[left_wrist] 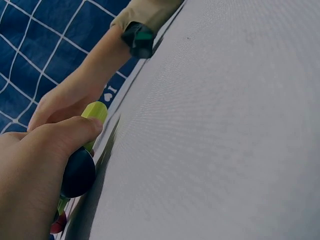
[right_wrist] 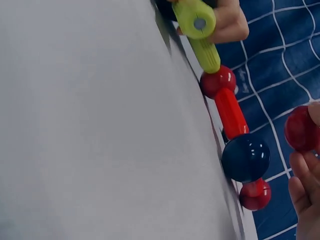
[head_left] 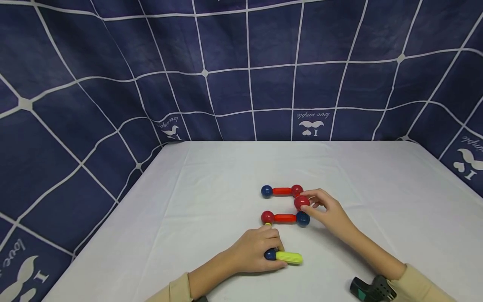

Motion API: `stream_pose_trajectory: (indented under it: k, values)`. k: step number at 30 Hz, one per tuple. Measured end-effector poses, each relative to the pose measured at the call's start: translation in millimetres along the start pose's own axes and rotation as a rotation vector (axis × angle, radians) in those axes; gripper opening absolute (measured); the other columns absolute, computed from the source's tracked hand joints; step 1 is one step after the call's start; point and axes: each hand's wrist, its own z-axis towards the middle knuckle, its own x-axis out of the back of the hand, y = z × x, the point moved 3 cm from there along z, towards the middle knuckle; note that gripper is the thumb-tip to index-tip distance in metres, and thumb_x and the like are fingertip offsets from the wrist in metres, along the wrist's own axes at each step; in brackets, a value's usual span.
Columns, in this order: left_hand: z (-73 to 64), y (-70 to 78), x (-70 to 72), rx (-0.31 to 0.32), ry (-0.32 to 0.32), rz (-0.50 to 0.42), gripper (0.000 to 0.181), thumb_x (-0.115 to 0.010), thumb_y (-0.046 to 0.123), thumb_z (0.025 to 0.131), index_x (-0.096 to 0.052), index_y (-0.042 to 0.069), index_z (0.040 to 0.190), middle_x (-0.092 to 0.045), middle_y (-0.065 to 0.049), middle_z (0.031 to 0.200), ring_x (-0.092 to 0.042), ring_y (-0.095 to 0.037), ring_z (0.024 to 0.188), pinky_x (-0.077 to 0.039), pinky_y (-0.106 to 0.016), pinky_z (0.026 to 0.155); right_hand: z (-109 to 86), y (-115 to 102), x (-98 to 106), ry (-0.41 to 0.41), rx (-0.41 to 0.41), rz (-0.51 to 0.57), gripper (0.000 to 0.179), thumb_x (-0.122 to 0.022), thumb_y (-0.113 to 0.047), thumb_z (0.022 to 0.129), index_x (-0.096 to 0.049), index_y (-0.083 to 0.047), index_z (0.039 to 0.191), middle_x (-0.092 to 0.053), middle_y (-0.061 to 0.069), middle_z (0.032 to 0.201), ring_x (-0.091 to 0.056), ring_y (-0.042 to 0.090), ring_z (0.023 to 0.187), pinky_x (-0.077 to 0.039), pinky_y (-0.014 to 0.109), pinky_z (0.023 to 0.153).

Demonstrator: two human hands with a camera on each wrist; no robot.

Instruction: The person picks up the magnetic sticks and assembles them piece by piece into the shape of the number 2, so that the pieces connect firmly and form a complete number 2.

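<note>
Between thumb and fingertips, my right hand [head_left: 327,210] pinches a loose red ball [head_left: 302,203], raised above a chain of magnetic building balls and sticks. The chain's far row has a blue ball [head_left: 266,191], a red stick [head_left: 282,191] and a red ball [head_left: 297,191]. Its near row has another red ball [head_left: 267,217], red stick [head_left: 284,218] and blue ball [head_left: 303,219]. My left hand [head_left: 258,251] grips a dark blue ball [left_wrist: 78,172] and yellow-green stick [head_left: 289,257], with the thumb on the stick. A second yellow-green stick [right_wrist: 206,56] links to the near red ball.
A white cloth [head_left: 211,180] covers the table. Dark blue checked fabric [head_left: 226,92] hangs behind it and at both sides. A black device [head_left: 373,288] is worn at the right wrist.
</note>
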Motion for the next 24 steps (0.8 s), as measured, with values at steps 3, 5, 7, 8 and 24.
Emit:
stream_pose_trajectory:
  k: [3,5,7,8,24]
  values:
    - [-0.1,0.2,-0.4,0.005,-0.001,0.005,0.023,-0.059,0.047,0.083,-0.063,0.025,0.086,-0.051,0.015,0.081,-0.040,0.001,0.076,-0.025,-0.002,0.056,-13.7,2,3,-0.023,0.022,0.023,0.030,-0.065,-0.019,0.083,-0.057,-0.011,0.111,-0.059,0.002,0.102,-0.052,-0.002,0.084,-0.047,0.018,0.072]
    - [0.0,0.3,-0.8,0.008,-0.004,0.003,0.022,-0.059,0.046,0.083,-0.063,0.025,0.087,-0.051,0.015,0.082,-0.040,0.001,0.076,-0.026,-0.002,0.056,-22.4,5,4,-0.045,0.036,0.053,0.029,-0.065,-0.017,0.083,-0.057,-0.011,0.110,-0.060,0.000,0.098,-0.053,0.000,0.081,-0.046,0.019,0.071]
    - [0.1,0.1,-1.1,0.008,-0.005,0.001,0.022,-0.058,0.046,0.083,-0.063,0.025,0.087,-0.051,0.015,0.082,-0.041,0.001,0.077,-0.026,-0.002,0.057,-30.4,6,5,-0.076,0.026,0.091,0.028,-0.065,-0.015,0.083,-0.056,-0.011,0.109,-0.060,0.000,0.095,-0.054,0.003,0.079,-0.046,0.020,0.069]
    - [0.2,0.0,-1.3,0.008,-0.006,-0.003,0.022,-0.058,0.046,0.083,-0.063,0.025,0.087,-0.051,0.015,0.082,-0.041,0.001,0.077,-0.026,-0.002,0.057,-33.9,8,5,-0.096,0.014,0.104,0.027,-0.065,-0.015,0.083,-0.055,-0.011,0.108,-0.060,-0.001,0.093,-0.055,0.004,0.077,-0.046,0.019,0.068]
    - [0.0,0.5,0.5,-0.002,0.037,0.011,0.022,-0.061,0.045,0.081,-0.064,0.024,0.084,-0.052,0.014,0.081,-0.041,0.000,0.076,-0.024,-0.001,0.058,-48.6,11,-4,-0.466,0.102,0.245,0.022,-0.059,-0.010,0.085,-0.056,-0.009,0.107,-0.057,-0.001,0.097,-0.051,0.007,0.084,-0.045,0.020,0.070]
